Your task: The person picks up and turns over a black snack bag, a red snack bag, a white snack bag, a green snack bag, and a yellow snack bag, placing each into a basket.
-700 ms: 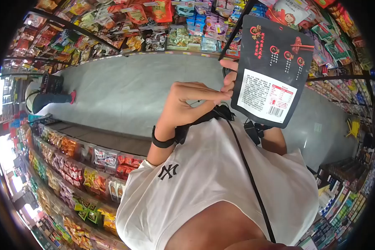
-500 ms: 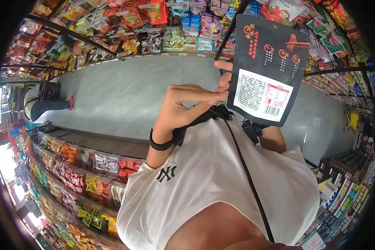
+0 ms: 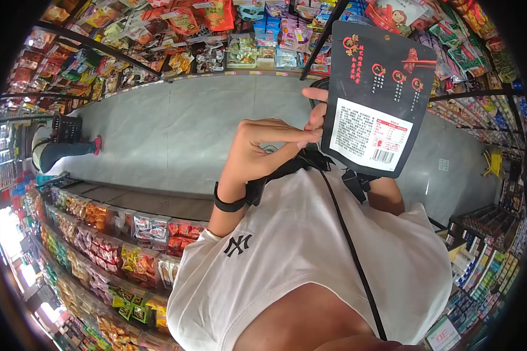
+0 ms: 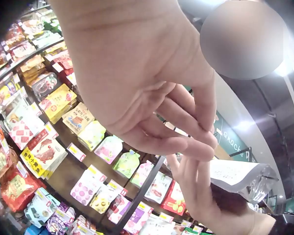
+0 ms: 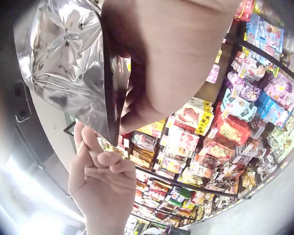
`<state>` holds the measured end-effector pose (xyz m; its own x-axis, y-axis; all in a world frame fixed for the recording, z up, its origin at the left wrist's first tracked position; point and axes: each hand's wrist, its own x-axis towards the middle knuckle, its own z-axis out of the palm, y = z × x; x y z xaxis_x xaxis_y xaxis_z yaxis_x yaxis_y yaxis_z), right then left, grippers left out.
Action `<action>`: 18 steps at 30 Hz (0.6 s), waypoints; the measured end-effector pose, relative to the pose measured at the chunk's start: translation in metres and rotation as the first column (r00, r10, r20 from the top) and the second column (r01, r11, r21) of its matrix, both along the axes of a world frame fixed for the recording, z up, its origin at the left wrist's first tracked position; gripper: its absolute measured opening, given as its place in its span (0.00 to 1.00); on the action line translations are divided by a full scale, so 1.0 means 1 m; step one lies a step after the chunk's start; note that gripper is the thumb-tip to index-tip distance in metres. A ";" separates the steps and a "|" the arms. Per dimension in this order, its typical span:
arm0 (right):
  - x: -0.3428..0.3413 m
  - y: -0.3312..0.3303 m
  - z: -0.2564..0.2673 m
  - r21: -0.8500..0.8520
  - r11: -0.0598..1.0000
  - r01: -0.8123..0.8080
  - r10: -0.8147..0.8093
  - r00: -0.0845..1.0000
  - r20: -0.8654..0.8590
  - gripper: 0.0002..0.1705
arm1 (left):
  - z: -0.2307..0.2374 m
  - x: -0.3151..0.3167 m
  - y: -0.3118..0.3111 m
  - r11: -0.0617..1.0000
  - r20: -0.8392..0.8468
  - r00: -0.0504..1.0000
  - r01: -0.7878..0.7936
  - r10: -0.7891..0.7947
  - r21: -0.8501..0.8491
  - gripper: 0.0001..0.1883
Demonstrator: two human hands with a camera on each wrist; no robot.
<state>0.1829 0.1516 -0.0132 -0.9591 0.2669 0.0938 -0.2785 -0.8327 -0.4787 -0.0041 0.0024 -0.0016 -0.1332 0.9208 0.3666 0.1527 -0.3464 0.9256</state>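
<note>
- Wears a white T-shirt (image 3: 310,245) with a black NY logo (image 3: 238,245), a black cord (image 3: 355,257) slung across the chest and a black band (image 3: 228,206) on the left wrist.
- Grips a black snack pouch (image 3: 386,82) in the right hand (image 5: 174,54), with fingers curled behind its edge.
- Has the pouch up before the chest, slightly tilted, with white label (image 3: 370,134) toward the head camera.
- Holds the left hand (image 3: 253,153) just beside the pouch's edge, fingers loosely bent, close to the right fingertips, with nothing visible in it.
- Stands near a rack of bagged snacks (image 3: 93,240) at lower left.
- Faces snack shelves (image 3: 252,54) across a grey floor (image 3: 187,134).
- Shares the aisle, far left, with a person in dark trousers (image 3: 70,154) beside a black basket (image 3: 67,128).
</note>
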 end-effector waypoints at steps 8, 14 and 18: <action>0.016 0.004 -0.002 0.142 0.989 0.043 -0.058 0.993 0.099 0.50 | -0.004 0.009 0.005 0.998 -0.011 1.000 0.013 -0.014 -0.065 0.16; 0.033 0.028 -0.003 0.236 0.969 0.079 -0.145 0.949 0.279 0.33 | 0.012 0.046 0.023 0.982 -0.032 0.999 -0.032 0.026 -0.187 0.13; 0.066 0.045 -0.028 0.525 0.803 0.284 -0.480 0.830 0.285 0.16 | 0.013 0.079 0.054 0.988 -0.064 0.998 -0.011 0.001 -0.152 0.15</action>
